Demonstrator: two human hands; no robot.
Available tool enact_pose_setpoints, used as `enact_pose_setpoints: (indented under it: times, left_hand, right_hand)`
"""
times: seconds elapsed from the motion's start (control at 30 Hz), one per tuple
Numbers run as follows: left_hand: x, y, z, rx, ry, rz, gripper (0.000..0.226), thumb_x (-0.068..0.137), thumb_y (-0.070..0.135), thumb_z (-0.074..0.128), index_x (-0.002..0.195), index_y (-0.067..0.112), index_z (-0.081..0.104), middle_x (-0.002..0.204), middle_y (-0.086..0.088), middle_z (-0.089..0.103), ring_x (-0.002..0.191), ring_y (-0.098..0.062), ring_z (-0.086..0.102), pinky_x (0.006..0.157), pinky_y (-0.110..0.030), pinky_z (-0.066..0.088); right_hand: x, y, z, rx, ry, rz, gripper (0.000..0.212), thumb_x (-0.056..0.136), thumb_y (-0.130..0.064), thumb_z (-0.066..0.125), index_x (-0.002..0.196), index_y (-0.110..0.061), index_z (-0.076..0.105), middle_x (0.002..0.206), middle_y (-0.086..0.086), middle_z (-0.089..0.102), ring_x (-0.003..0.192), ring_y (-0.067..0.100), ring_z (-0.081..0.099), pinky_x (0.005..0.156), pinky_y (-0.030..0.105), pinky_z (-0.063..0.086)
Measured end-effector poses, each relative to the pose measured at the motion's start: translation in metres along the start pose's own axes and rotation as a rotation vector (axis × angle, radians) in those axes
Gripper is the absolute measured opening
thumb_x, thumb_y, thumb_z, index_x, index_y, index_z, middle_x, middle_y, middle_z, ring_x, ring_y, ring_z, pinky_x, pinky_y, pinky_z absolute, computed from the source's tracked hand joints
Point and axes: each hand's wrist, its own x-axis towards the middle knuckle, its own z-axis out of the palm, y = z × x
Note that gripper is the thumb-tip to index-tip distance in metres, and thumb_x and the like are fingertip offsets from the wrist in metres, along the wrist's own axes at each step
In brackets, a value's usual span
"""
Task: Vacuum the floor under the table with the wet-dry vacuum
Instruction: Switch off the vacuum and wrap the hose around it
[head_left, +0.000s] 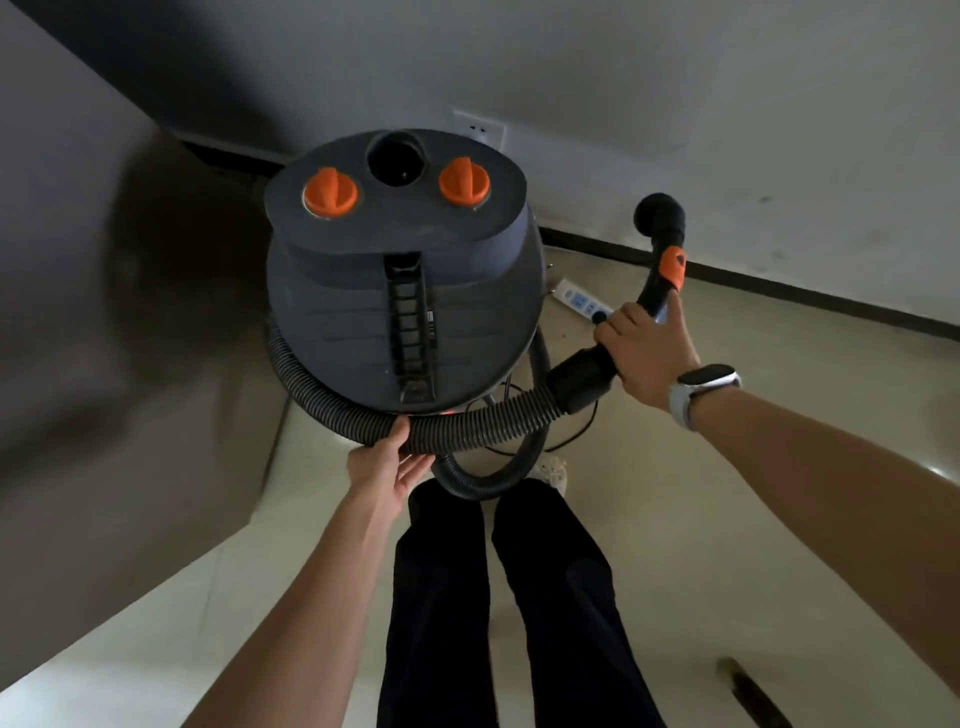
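**Q:** Directly below the head camera, what is seen?

**A:** Straight ahead of the person, a dark grey wet-dry vacuum (402, 291) is seen from above, standing on a pale floor (727, 493) close to a light wall (675, 104). Two orange knobs (330, 193) are set on its top, with a round open port (396, 165) between them, and a black ribbed handle (411, 332) runs down the middle of the lid.

**Q:** Where is the hose, and how is it held?

**A:** A black ribbed hose (467, 423) is curved around the near side of the vacuum's body, with a further loop lying lower by the feet. The left hand (387, 467) is placed under the hose, thumb laid over it and fingers spread beneath, so its grip is loose and largely open. The right hand (647, 353) (a watch (698, 389) is worn on that wrist) is wrapped around the black curved wand handle (657, 280), its grip closed firmly on it. An orange slider (673, 266) is seen on the wand handle just above the hand, and the round end (660, 214) is pointed up toward the wall.

**Q:** What else is shown?

**A:** A white power strip (581, 302) is lying on the floor behind the vacuum, and a wall socket (478, 132) is mounted above it. Dark trouser legs (519, 597) and one pale shoe (551, 470) are visible below. To the left, a large brown blurred surface (130, 338) is seen; what it is cannot be told.
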Motion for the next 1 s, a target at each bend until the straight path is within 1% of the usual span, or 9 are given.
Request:
enact_pose_setpoints:
  times: [0.13,0.27,0.4,0.5,0.6,0.7,0.83,0.93,1.0]
  left_hand:
    - [0.003,-0.012,0.006,0.291,0.086,0.122,0.026,0.086,0.024,0.068,0.075,0.009,0.049,0.075,0.001,0.049,0.068,-0.011,0.045,0.07,-0.031,0.045]
    - [0.008,-0.028,0.017,0.328,0.189,0.274,0.038,0.085,0.034,0.067,0.097,0.005,0.046,0.083,0.0,0.048,0.075,-0.014,0.046,0.087,-0.039,0.044]
    - [0.001,-0.04,0.034,0.277,0.209,0.303,0.052,0.089,0.037,0.06,0.121,0.001,0.04,0.109,-0.004,0.047,0.1,-0.016,0.046,0.087,-0.025,0.036]
    - [0.009,-0.042,0.036,0.275,0.195,0.331,0.052,0.089,0.037,0.06,0.121,0.0,0.043,0.112,-0.005,0.052,0.103,-0.016,0.049,0.089,-0.025,0.038]
    - [0.02,-0.044,0.038,0.356,0.27,0.39,0.06,0.083,0.046,0.063,0.116,-0.003,0.049,0.117,-0.011,0.057,0.11,-0.025,0.055,0.096,-0.039,0.044]
    - [0.015,-0.049,0.037,0.649,0.417,0.47,0.079,0.082,0.053,0.06,0.134,-0.003,0.037,0.139,-0.016,0.037,0.13,-0.032,0.036,0.104,-0.048,0.035]
    - [0.001,-0.065,0.01,1.054,0.437,0.845,0.067,0.09,0.042,0.053,0.14,0.002,0.03,0.146,-0.018,0.031,0.135,-0.033,0.029,0.105,-0.048,0.029]
    - [0.014,-0.07,-0.016,1.432,0.264,1.21,0.051,0.092,0.032,0.036,0.138,0.009,0.037,0.143,-0.018,0.041,0.133,-0.034,0.036,0.101,-0.051,0.037]
    - [0.021,-0.068,-0.025,1.599,0.173,1.294,0.048,0.097,0.029,0.021,0.141,0.013,0.034,0.147,-0.017,0.037,0.136,-0.033,0.033,0.103,-0.052,0.036]
  right_hand:
    - [0.011,-0.006,0.018,0.096,-0.003,0.036,0.042,0.088,-0.02,0.058,0.128,-0.018,0.046,0.138,0.004,0.045,0.137,0.029,0.029,0.11,0.064,0.015]
    - [0.013,-0.016,0.03,0.36,0.011,0.094,0.046,0.087,-0.007,0.053,0.132,-0.014,0.045,0.138,0.006,0.045,0.137,0.027,0.029,0.113,0.057,0.012]
    - [0.003,-0.055,0.042,0.548,0.257,-0.011,0.042,0.074,0.0,0.067,0.114,-0.01,0.062,0.111,0.012,0.062,0.108,0.036,0.057,0.093,0.051,0.046]
    - [-0.007,-0.098,0.05,0.563,0.412,-0.141,0.039,0.072,-0.014,0.069,0.111,-0.015,0.065,0.105,0.011,0.064,0.097,0.033,0.062,0.084,0.049,0.053]
    - [-0.01,-0.129,0.053,0.478,0.444,-0.178,0.048,0.08,-0.02,0.044,0.127,-0.022,0.052,0.123,0.01,0.059,0.115,0.035,0.056,0.097,0.056,0.042]
    - [-0.011,-0.139,0.069,0.322,0.41,-0.198,0.06,0.08,-0.02,0.029,0.139,-0.023,0.032,0.143,0.006,0.044,0.13,0.032,0.046,0.103,0.056,0.037]
    - [-0.002,-0.136,0.089,0.15,0.453,-0.226,0.075,0.079,-0.02,0.051,0.146,-0.025,0.017,0.151,0.004,0.02,0.138,0.029,0.023,0.11,0.052,0.02]
    - [0.004,-0.134,0.095,0.071,0.459,-0.226,0.094,0.077,-0.024,0.058,0.151,-0.024,0.0,0.155,0.007,0.009,0.144,0.033,0.004,0.113,0.052,0.009]
    - [0.006,-0.136,0.101,0.037,0.497,-0.233,0.096,0.08,-0.026,0.052,0.15,-0.022,-0.013,0.155,0.008,-0.001,0.144,0.033,-0.006,0.113,0.053,0.006]
